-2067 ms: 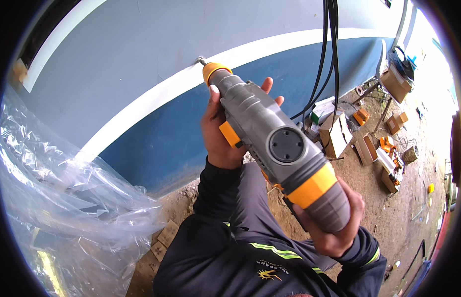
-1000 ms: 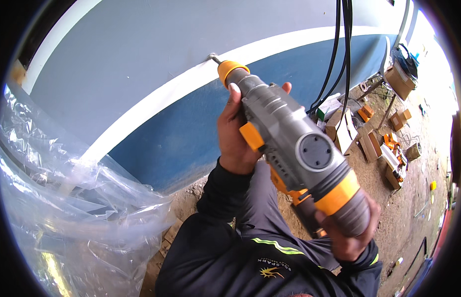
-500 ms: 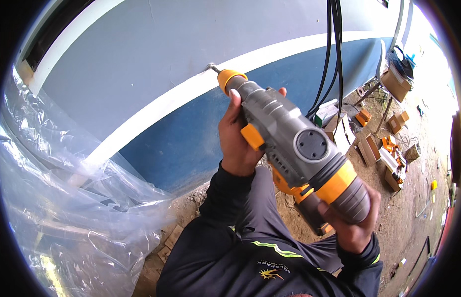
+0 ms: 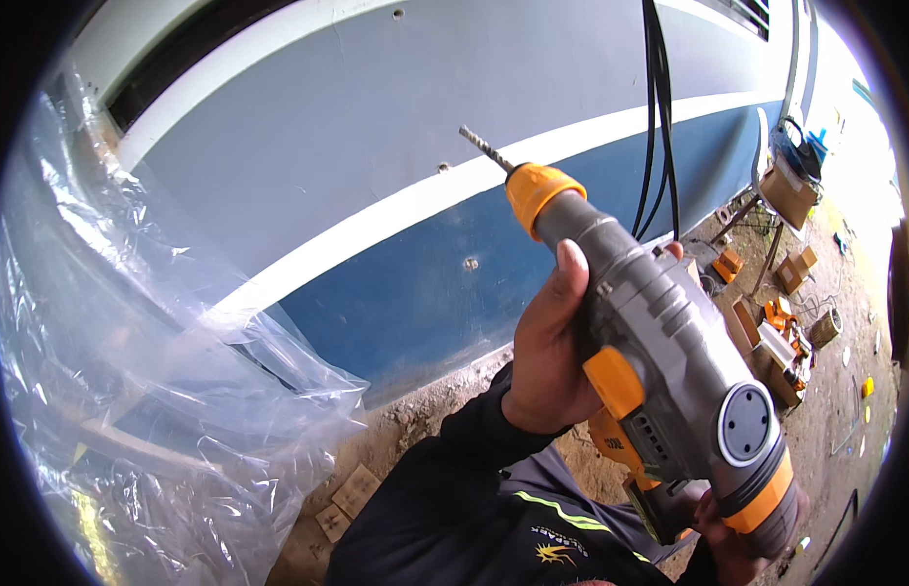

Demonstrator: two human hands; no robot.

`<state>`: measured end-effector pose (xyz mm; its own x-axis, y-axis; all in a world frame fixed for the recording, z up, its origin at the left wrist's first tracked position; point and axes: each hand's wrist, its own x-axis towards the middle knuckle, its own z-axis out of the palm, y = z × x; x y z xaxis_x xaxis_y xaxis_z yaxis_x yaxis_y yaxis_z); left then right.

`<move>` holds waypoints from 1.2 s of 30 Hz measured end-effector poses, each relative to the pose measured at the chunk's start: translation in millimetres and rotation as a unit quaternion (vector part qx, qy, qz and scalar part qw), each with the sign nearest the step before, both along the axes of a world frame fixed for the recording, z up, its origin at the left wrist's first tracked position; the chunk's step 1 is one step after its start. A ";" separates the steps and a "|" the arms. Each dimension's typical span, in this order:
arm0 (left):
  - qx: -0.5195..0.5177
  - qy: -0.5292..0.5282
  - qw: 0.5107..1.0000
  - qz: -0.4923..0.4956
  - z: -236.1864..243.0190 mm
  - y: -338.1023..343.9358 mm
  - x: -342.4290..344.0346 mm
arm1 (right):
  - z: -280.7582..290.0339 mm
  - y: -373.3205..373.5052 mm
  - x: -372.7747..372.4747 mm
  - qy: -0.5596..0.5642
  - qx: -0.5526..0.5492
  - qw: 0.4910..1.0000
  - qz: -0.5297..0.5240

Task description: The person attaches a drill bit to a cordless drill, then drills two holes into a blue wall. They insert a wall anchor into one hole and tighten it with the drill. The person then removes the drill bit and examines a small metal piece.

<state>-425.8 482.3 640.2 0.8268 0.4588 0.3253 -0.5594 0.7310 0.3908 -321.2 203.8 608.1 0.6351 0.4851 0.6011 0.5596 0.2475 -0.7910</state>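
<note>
I hold a grey and orange rotary hammer drill (image 4: 660, 313) across my front, its nose tilted up toward the wall. My left hand (image 4: 557, 342) wraps round the body behind the orange chuck collar, thumb along the side. At the rear end my right hand (image 4: 743, 537) grips the handle, its fingers partly hidden by the drill. The spiral drill bit (image 4: 486, 148) is bare and stands apart from the wall. Holes show in the wall: one hole (image 4: 443, 168) at the white stripe's upper edge, another hole (image 4: 471, 264) in the blue part, and a third hole (image 4: 398, 15) higher up.
Clear plastic sheeting (image 4: 181, 391) hangs on the left. Black cables (image 4: 660, 127) dangle down the wall. To the right stand a chair with a cardboard box (image 4: 789, 195) and, on the dirt ground, open boxes and orange tools (image 4: 782, 322). Flat tiles (image 4: 349, 498) lie below.
The bit has come away from the hole at the white stripe. Both hands have carried the drill right and back from the wall, and the lower holes are now in sight.
</note>
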 end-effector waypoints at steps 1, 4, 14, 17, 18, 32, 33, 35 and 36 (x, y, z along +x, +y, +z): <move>0.010 -0.007 1.000 0.015 8.5 -0.3 0.8 | 4.6 2.3 1.3 0.029 0.021 0.999 0.010; 0.073 -0.057 0.995 0.039 33.1 20.7 5.9 | 28.9 24.5 8.2 0.101 0.058 0.989 0.089; 0.124 -0.272 0.953 -0.043 100.4 95.5 26.2 | 133.0 98.6 4.8 0.056 0.055 0.979 0.188; 0.140 -0.241 0.960 -0.007 104.1 95.2 28.6 | 140.8 96.7 0.0 0.043 0.050 0.981 0.185; 0.151 -0.229 0.962 0.008 103.9 95.1 28.8 | 141.2 96.5 -0.5 0.040 0.049 0.982 0.176; 0.127 -0.223 0.967 -0.010 97.7 116.7 34.1 | 130.8 119.2 21.5 0.082 0.034 0.976 0.201; 0.117 -0.231 0.965 -0.033 97.0 115.4 33.6 | 128.7 119.0 24.1 0.083 0.027 0.974 0.207; 0.123 -0.164 0.977 0.063 94.9 111.5 32.5 | 122.9 119.3 27.7 0.083 0.010 0.973 0.215; 0.131 -0.136 0.976 0.105 93.8 109.7 32.3 | 119.9 119.7 28.3 0.082 -0.001 0.973 0.217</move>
<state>-393.5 592.0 734.0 0.5898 0.4809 0.6488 -0.7957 0.4835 0.3649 -293.0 323.5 728.0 0.4573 0.7294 0.5087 0.2695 0.4314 -0.8610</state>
